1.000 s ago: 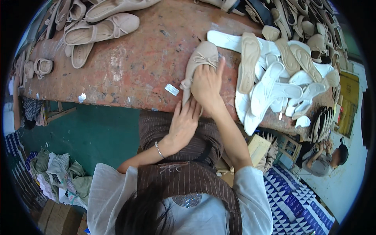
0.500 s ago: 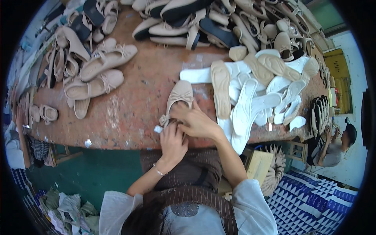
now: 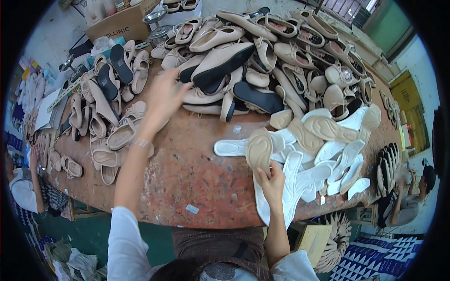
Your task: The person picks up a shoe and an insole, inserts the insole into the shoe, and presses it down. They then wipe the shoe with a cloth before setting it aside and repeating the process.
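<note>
My right hand [image 3: 273, 181] pinches the lower end of a beige insole [image 3: 259, 149] between thumb and fingers, at the left side of a heap of white insoles [image 3: 293, 180] and beige ones. Stretched out to the far left, my left hand [image 3: 165, 96] is somewhat blurred, its fingers apart, with nothing visible in it. It is at the near left edge of a big pile of beige flat shoes [image 3: 222, 63] with dark soles. Left of my left forearm lie several more beige shoes [image 3: 123, 134], some with bows, partly hidden by the arm.
The worn reddish-brown table [image 3: 187, 173] has a curved-looking front edge close to my body. A cardboard box [image 3: 124, 28] and a metal stand [image 3: 157, 28] are at the back left. One person [image 3: 415, 201] sits at the far right, another [image 3: 26, 187] at the far left.
Both hands have left the bowed shoe they were working on, and it is gone from the front middle. My left hand moved far left; my right took hold of an insole. The view has tilted up.
</note>
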The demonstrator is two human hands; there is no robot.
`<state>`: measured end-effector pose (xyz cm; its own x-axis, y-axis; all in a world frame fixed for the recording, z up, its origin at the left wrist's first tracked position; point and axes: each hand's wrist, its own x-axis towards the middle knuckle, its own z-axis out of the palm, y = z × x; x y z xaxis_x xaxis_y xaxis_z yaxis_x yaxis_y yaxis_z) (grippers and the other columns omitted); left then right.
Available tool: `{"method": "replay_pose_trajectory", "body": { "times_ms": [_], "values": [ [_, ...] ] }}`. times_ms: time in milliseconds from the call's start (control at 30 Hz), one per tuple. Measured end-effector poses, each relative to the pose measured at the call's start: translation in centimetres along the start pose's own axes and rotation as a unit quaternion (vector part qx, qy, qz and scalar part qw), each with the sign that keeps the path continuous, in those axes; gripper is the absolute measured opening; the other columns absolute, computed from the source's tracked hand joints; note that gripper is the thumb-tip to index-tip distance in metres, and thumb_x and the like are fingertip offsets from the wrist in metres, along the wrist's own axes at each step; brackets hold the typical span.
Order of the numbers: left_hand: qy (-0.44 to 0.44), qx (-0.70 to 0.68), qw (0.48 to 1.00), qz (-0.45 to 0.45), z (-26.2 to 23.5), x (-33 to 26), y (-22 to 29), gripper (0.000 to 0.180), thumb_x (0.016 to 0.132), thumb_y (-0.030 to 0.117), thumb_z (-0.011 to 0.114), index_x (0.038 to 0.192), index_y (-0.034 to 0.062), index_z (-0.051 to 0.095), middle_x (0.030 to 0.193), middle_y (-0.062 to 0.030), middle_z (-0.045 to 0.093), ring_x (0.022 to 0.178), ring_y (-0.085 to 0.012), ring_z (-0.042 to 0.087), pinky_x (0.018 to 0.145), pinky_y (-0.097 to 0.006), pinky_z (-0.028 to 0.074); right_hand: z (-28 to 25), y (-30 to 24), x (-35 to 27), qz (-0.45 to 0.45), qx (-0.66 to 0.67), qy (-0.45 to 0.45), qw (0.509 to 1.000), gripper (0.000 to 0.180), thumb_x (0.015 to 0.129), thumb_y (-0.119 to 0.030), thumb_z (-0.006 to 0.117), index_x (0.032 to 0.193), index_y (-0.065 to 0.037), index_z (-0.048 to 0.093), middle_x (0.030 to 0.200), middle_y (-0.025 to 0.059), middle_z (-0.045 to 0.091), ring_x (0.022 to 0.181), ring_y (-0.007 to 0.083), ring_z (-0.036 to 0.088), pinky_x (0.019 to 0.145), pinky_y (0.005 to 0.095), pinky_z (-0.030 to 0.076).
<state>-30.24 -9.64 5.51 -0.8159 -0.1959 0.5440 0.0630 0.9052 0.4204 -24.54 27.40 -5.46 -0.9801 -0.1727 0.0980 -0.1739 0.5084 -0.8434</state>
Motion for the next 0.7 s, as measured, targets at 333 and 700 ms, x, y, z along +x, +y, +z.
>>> {"method": "replay_pose_trajectory", "body": {
  "times_ms": [333,700],
  "values": [
    [-0.030,-0.013,0.997,-0.077,8.6,2.7,0.8,0.025,0.084,0.028,0.072,0.086,0.0044,0.065,0.088,-0.0164,0.066,0.086,-0.0393,0.062,0.074,-0.049,0.048,-6.1,-3.2,0.8,0.105,0.437,-0.027,0.893,0.073,0.092,0.000,0.062,0.155,-0.006,0.027,0.098,0.0090,0.072,0.068,0.0070,0.063,0.060,0.0190,0.049],
    [-0.085,-0.023,0.995,-0.051,-0.5,-22.3,13.8,0.082,0.076,0.035,0.080,0.142,0.0031,0.043,0.141,-0.0215,0.046,0.127,-0.0395,0.047,0.103,-0.050,0.039,-2.6,-4.0,-4.6,0.013,0.457,-0.113,0.882,0.027,0.094,-0.002,0.064,0.121,0.001,0.062,0.107,0.0045,0.069,0.095,0.0077,0.062,0.085,0.0217,0.046]
  ]
}}
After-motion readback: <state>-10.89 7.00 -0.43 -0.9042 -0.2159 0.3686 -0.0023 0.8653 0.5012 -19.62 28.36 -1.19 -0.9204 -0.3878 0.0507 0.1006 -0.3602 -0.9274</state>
